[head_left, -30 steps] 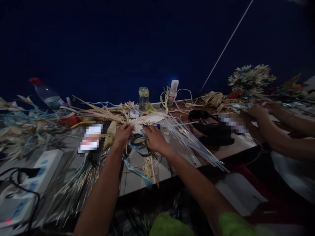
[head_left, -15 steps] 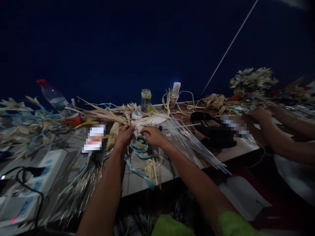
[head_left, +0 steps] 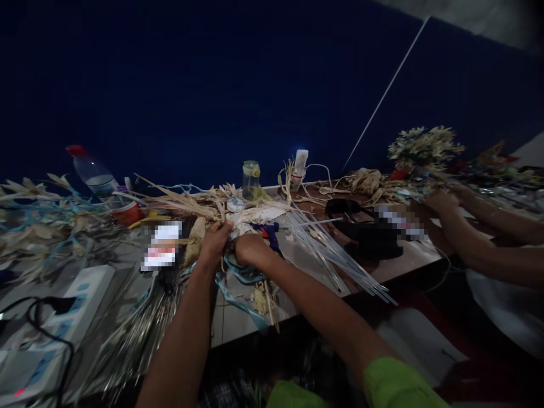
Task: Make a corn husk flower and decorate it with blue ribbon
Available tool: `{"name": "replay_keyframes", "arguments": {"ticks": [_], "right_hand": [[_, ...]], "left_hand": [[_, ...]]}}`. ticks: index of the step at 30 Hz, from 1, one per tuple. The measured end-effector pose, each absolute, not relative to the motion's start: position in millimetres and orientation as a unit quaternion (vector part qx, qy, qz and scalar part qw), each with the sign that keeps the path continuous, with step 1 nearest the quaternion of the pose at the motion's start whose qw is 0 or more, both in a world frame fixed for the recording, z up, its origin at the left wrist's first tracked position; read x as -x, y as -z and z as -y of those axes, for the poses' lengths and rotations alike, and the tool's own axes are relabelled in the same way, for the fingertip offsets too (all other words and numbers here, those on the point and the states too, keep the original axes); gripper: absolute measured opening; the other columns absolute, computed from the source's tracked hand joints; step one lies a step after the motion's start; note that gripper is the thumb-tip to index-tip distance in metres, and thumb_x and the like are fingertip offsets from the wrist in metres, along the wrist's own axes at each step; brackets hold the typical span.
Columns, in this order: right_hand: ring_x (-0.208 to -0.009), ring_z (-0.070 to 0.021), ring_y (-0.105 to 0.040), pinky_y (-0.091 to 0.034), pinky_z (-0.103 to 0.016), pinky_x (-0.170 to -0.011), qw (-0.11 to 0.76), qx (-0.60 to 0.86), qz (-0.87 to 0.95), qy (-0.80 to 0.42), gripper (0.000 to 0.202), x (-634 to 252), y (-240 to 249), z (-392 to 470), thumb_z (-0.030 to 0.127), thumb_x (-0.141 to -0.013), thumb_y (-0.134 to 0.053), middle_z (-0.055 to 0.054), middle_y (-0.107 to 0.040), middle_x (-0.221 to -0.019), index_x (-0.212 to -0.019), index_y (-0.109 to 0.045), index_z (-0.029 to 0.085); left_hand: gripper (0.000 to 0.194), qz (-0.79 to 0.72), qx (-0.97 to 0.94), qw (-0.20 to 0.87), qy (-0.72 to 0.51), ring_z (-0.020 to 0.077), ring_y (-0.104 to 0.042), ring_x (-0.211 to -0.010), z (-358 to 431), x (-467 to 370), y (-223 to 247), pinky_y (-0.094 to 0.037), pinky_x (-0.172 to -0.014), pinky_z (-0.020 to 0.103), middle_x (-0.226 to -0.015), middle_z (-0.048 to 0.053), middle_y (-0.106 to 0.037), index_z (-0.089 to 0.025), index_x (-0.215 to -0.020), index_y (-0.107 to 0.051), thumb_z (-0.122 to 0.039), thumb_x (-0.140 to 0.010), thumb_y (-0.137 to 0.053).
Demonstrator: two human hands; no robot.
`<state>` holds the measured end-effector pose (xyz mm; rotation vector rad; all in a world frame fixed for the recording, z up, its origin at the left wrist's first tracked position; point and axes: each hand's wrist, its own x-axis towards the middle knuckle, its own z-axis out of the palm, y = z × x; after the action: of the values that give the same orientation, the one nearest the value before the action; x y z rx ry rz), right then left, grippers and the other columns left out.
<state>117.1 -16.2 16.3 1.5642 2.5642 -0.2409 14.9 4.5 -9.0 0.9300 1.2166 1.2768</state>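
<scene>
My left hand [head_left: 216,239] is closed in a pinch at the front of a heap of pale dried husk strips [head_left: 199,205]; what it grips is too small to name. Close beside it on the right, my right hand [head_left: 250,249] is turned down over a light blue ribbon [head_left: 240,300], its fingers hidden behind the back of the hand. A blue and red glue gun [head_left: 270,233] lies just beyond my right hand. Right of that, clear sticks [head_left: 340,258] are spread in a bundle.
A power strip [head_left: 80,317] and thin wires [head_left: 136,328] lie at the left, near a red-capped bottle [head_left: 96,174]. A jar [head_left: 250,180] stands at the back. Black headphones [head_left: 365,232] lie right of the sticks; another person's hands [head_left: 442,199] work farther right.
My right hand has moved down and left, closer to my left hand, and its fingers have gone out of sight. More of the glue gun now shows.
</scene>
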Motion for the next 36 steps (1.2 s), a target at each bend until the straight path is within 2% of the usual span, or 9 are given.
{"name": "replay_keyframes", "arguments": {"ticks": [3,6,13,18,23,25,30,36], "right_hand": [[-0.096,-0.0245,-0.061,-0.047,-0.031,-0.075,0.08,-0.543,-0.831,0.094,0.032,-119,-17,14,0.019,-0.07,-0.052,-0.017,-0.066,-0.097,-0.099,-0.064,0.013],[-0.095,-0.0253,-0.061,-0.048,-0.031,-0.073,0.056,-0.579,-0.807,0.104,0.035,-124,-18,15,0.018,-0.068,-0.053,-0.017,-0.066,-0.098,-0.1,-0.062,0.011],[-0.091,-0.0229,-0.062,-0.046,-0.03,-0.073,-0.121,-0.618,-0.761,0.156,0.041,-152,-7,10,0.029,-0.071,-0.053,-0.013,-0.065,-0.1,-0.109,-0.054,0.015],[-0.084,-0.018,-0.061,-0.045,-0.026,-0.072,-0.247,-0.601,-0.696,0.304,0.028,-173,-1,-2,0.017,-0.068,-0.051,-0.007,-0.067,-0.091,-0.094,-0.063,0.015],[-0.059,-0.0119,-0.058,-0.045,-0.023,-0.057,-0.421,-0.506,-0.515,0.549,0.05,-192,-6,1,0.02,-0.065,-0.058,0.0,-0.065,-0.072,-0.115,-0.051,0.016],[-0.055,-0.0101,-0.056,-0.045,-0.022,-0.057,-0.46,-0.459,-0.459,0.605,0.053,-199,-6,5,0.023,-0.064,-0.061,0.001,-0.063,-0.069,-0.115,-0.051,0.017],[-0.064,-0.0105,-0.057,-0.044,-0.021,-0.063,-0.464,-0.402,-0.464,0.639,0.032,-211,1,10,0.03,-0.06,-0.066,0.0,-0.063,-0.07,-0.089,-0.064,0.016],[-0.078,-0.0138,-0.058,-0.044,-0.024,-0.071,-0.429,-0.41,-0.559,0.578,0.039,-211,12,7,0.028,-0.058,-0.066,-0.003,-0.065,-0.087,-0.095,-0.064,0.016]], "left_hand": [[0.028,-0.495,-0.398,0.545,-0.547,0.0049,-0.036,-0.039,-5,-14,12,-0.03,-0.041,0.019,-0.048,-0.007,-0.043,-0.017,-0.065,-0.048,-0.038,-0.06,-0.065],[0.031,-0.496,-0.405,0.545,-0.542,0.0046,-0.036,-0.039,-5,-13,13,-0.03,-0.04,0.019,-0.05,-0.007,-0.043,-0.017,-0.065,-0.048,-0.041,-0.059,-0.066],[0.03,-0.487,-0.392,0.559,-0.545,0.0036,-0.037,-0.04,-1,-16,6,-0.031,-0.041,0.017,-0.053,-0.007,-0.045,-0.017,-0.068,-0.05,-0.04,-0.059,-0.066],[0.03,-0.475,-0.401,0.555,-0.553,0.0039,-0.038,-0.041,-1,-17,8,-0.032,-0.041,0.017,-0.054,-0.006,-0.045,-0.016,-0.068,-0.049,-0.04,-0.06,-0.067],[0.032,-0.469,-0.415,0.558,-0.544,0.0036,-0.035,-0.038,-4,-17,11,-0.03,-0.039,0.017,-0.05,-0.007,-0.042,-0.017,-0.065,-0.047,-0.041,-0.059,-0.067],[0.032,-0.473,-0.421,0.559,-0.536,0.0038,-0.034,-0.036,-4,-16,10,-0.028,-0.037,0.018,-0.047,-0.008,-0.04,-0.017,-0.063,-0.046,-0.042,-0.059,-0.067],[0.031,-0.505,-0.432,0.538,-0.519,0.0061,-0.037,-0.034,-3,-15,6,-0.025,-0.035,0.019,-0.043,-0.007,-0.039,-0.018,-0.06,-0.045,-0.041,-0.059,-0.066],[0.03,-0.504,-0.429,0.518,-0.541,0.0043,-0.035,-0.04,0,-15,5,-0.029,-0.039,0.017,-0.051,-0.006,-0.042,-0.017,-0.063,-0.048,-0.041,-0.059,-0.066]]}}
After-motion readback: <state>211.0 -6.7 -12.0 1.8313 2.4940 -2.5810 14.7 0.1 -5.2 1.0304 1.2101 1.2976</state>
